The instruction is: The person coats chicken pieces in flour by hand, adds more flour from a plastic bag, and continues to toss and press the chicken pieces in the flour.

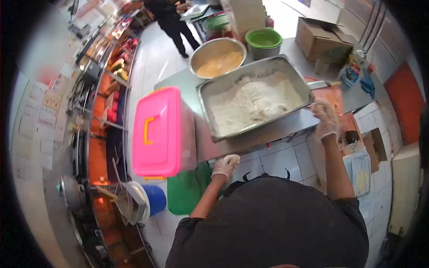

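Observation:
A steel tray (210,127) full of white flour (254,100) sits on the metal table in front of me, with lumps half buried under the flour. My right hand (327,119), in a clear plastic glove, is beside the tray's right corner, fingers loosely bent and apart. Low in front of the table edge is my left hand (226,166), also gloved. Its fingers are curled closed, and their inner side is hidden. Near that hand stand a clear box with a pink lid (156,129) and a green board (187,190).
Behind the tray are a steel bowl (219,60) of orange-yellow mixture and a green container (263,39). A knife (318,84) lies by an orange-red board (330,99). A cardboard box (319,40) stands at back right, a blue bucket (155,198) at left. A person (170,20) stands farther off.

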A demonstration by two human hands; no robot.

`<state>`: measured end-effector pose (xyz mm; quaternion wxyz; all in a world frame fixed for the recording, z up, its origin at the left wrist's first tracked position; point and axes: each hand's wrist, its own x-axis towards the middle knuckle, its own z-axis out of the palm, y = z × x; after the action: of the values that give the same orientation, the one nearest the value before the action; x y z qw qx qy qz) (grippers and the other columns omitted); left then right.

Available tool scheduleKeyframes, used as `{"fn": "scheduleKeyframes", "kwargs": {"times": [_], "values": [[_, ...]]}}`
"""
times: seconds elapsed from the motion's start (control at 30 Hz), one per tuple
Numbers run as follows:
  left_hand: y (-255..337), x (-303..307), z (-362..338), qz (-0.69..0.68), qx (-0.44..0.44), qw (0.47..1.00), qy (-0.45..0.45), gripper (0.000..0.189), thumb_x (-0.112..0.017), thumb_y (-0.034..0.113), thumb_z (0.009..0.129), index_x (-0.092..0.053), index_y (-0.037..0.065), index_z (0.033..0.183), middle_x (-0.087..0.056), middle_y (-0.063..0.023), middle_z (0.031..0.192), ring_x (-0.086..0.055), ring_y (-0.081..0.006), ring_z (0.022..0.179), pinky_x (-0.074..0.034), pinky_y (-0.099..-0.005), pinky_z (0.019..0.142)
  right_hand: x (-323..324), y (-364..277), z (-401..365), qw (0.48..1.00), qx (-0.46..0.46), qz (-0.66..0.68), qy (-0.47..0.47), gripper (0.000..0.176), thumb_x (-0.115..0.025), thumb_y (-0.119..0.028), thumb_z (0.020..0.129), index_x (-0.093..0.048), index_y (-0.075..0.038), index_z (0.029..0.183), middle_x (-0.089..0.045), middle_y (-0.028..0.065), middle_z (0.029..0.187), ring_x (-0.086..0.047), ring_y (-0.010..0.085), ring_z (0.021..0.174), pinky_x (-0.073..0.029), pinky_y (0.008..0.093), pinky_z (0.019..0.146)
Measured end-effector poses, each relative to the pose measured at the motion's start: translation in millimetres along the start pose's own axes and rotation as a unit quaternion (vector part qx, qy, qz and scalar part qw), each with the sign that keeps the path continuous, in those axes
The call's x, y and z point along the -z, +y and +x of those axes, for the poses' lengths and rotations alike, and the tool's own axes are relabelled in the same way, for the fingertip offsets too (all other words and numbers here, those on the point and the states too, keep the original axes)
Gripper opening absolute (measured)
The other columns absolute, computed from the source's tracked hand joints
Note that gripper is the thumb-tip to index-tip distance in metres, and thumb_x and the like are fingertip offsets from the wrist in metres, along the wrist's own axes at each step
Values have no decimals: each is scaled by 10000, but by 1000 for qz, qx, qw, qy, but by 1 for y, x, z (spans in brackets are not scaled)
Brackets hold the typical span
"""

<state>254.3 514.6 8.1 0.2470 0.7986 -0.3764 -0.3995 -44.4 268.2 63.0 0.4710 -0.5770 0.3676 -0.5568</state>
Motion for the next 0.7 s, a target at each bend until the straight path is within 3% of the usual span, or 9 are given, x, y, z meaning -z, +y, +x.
{"fn": "scheduleKeyframes", "kwargs": {"times": [0.07, 0.13, 0.2, 0.3, 0.33, 0.43, 0.53, 0.63, 0.7], "values": [[-32, -20, 90, -144, -190, 971, -20, 363, -586, 423, 868, -618, 99, 1030, -603, -118, 942, -588, -178, 874, -472, -333, 811, -7, 18, 18, 994, -64, -59, -58, 247, -620, -210, 878, -635, -82, 1089, -617, 0, 901, -551, 96, 766, -451, 229, 696], [-16, -12, 182, -119, -198, 972, 31, 510, -600, 480, 835, -557, 104, 1177, -579, -138, 1137, -577, -238, 1013, -458, -356, 857, -28, 52, 50, 977, -43, -148, -147, 281, -626, -267, 877, -634, -90, 1094, -616, -8, 889, -560, 118, 764, -457, 248, 703], [18, -2, 232, -169, -55, 983, 51, 686, -590, 568, 807, -491, 100, 1297, -530, -148, 1294, -535, -276, 1138, -438, -379, 902, -47, 92, 78, 957, -93, -198, -191, 342, -626, -342, 873, -624, -101, 1117, -612, -5, 889, -563, 139, 783, -459, 278, 709], [84, 18, 241, -307, 157, 938, 33, 805, -554, 655, 796, -444, 76, 1346, -473, -140, 1365, -447, -285, 1234, -389, -392, 961, -75, 146, 126, 926, -279, -99, -234, 410, -617, -413, 867, -604, -118, 1153, -605, -3, 919, -557, 154, 811, -459, 305, 719], [60, 9, 276, -324, 166, 931, 2, 840, -546, 678, 785, -434, 74, 1359, -460, -141, 1377, -438, -298, 1242, -370, -383, 982, -86, 150, 140, 894, -372, -60, -241, 474, -620, -448, 852, -570, -137, 1206, -580, 19, 1007, -537, 161, 903, -446, 342, 768], [-9, -40, 373, -339, 149, 927, -51, 946, -521, 747, 751, -404, 67, 1398, -422, -146, 1415, -409, -339, 1265, -312, -354, 1045, -101, 208, 176, 847, -477, -66, -222, 532, -613, -468, 846, -522, -158, 1269, -549, 50, 1143, -511, 201, 1015, -422, 393, 846], [58, -69, 360, -263, 4, 954, 144, 850, -540, 686, 789, -457, 55, 1352, -530, -142, 1286, -524, -328, 1107, -404, -383, 959, -114, 238, 178, 833, -496, 95, -225, 616, -598, -503, 838, -476, -141, 1321, -507, 86, 1267, -478, 248, 1128, -388, 417, 922], [75, -84, 383, -471, 132, 868, -90, 767, -531, 651, 818, -501, 63, 1310, -597, -114, 1159, -568, -296, 980, -462, -398, 864, -144, 235, 164, 837, -494, 73, -222, 692, -616, -519, 817, -453, -107, 1348, -476, 106, 1344, -463, 274, 1182, -374, 413, 962], [128, -61, 355, -476, 205, 850, -91, 740, -541, 634, 823, -513, 69, 1301, -606, -120, 1117, -565, -278, 970, -470, -389, 834, -151, 261, 167, 797, -554, 78, -229, 721, -643, -511, 801, -452, -82, 1349, -475, 112, 1352, -467, 267, 1183, -377, 401, 964]]}}
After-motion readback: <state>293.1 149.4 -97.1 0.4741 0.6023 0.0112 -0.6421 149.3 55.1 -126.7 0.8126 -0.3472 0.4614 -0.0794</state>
